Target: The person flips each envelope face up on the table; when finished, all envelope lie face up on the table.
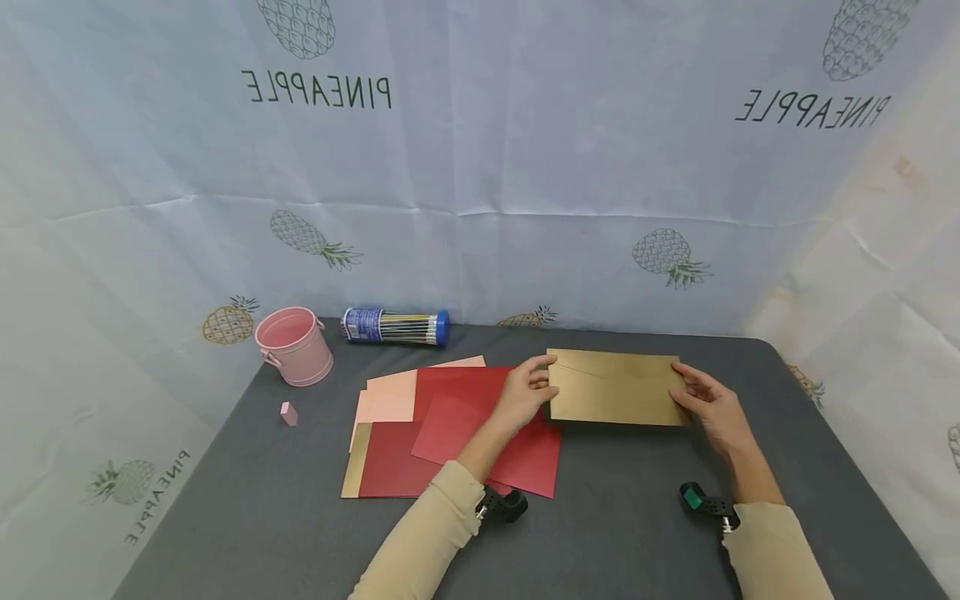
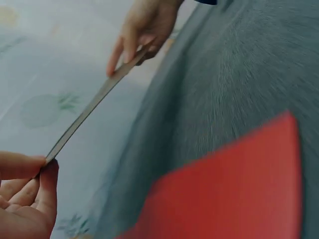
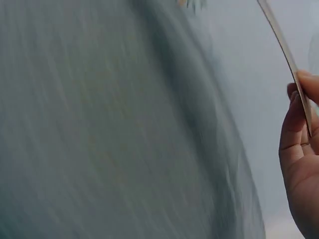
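A gold rectangular card [image 1: 615,387] is held above the dark table, its broad face towards me. My left hand [image 1: 527,390] pinches its left end between thumb and fingers, and my right hand [image 1: 711,408] pinches the right end. Seen edge-on in the left wrist view, the card [image 2: 82,117] looks thin and stiff. The right wrist view has my right hand [image 3: 301,154] at the card's edge. Below and left of the card lie overlapping red sheets [image 1: 525,454], partly covered by my left forearm. Peach sheets [image 1: 390,398] show beneath them, along with a gold strip [image 1: 356,461].
A pink bucket [image 1: 294,348] stands at the table's back left, a small pink block [image 1: 288,413] in front of it. Beside the bucket lies a clear tube of pencil-like sticks [image 1: 408,327] with a blue end. Pineapple-print cloth [image 1: 480,167] hangs behind the dark table [image 1: 600,517].
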Available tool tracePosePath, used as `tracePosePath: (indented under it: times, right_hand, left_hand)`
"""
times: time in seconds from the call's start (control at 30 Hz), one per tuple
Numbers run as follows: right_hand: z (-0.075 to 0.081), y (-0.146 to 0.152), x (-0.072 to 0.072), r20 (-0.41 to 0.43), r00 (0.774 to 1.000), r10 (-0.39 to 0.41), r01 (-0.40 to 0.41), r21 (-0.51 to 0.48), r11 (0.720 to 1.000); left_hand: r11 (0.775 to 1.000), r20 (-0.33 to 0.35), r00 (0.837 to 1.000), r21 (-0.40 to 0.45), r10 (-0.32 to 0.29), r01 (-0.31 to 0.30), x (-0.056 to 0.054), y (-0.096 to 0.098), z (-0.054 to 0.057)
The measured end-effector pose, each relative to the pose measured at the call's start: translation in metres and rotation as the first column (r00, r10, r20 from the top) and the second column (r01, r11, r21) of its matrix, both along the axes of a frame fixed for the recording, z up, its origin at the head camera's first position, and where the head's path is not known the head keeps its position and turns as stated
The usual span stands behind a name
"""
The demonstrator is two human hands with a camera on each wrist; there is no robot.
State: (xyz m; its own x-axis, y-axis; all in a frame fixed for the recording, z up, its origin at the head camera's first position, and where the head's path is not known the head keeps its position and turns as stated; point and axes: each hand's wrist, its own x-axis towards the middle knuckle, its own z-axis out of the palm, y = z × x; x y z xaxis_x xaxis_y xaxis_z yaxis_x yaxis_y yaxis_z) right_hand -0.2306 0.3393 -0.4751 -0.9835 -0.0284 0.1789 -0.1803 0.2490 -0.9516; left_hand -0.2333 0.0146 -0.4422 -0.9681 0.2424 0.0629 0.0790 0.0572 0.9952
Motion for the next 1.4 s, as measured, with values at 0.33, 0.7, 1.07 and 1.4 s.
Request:
tracePosePath:
  times: [0.33, 0.7, 1.07, 1.4]
  right_hand:
    - [-0.002, 0.072, -0.02, 0.146, 0.981, -0.124, 0.096, 0.183, 0.978]
    - [-0.013, 0.076, -0.041, 0.206, 0.948, -0.242, 0.157, 0.36, 0.92]
    - [-0.015, 0.069, -0.047, 0.164, 0.947, -0.275, 0.167, 0.481, 0.861]
    - [-0.02, 0.076, -0.042, 0.093, 0.956, -0.278, 0.188, 0.532, 0.826]
  left_hand:
    - [0.997, 0.096, 0.993, -0.02, 0.075, -0.073, -0.041, 0.091, -0.02]
    - [0.982, 0.113, 0.982, -0.134, 0.15, -0.134, -0.055, 0.118, -0.025]
    - [0.912, -0.031, 0.977, -0.354, 0.212, -0.209, -0.058, 0.125, -0.036]
    - [0.896, -0.053, 0.984, -0.407, 0.172, -0.178, -0.057, 0.127, -0.04]
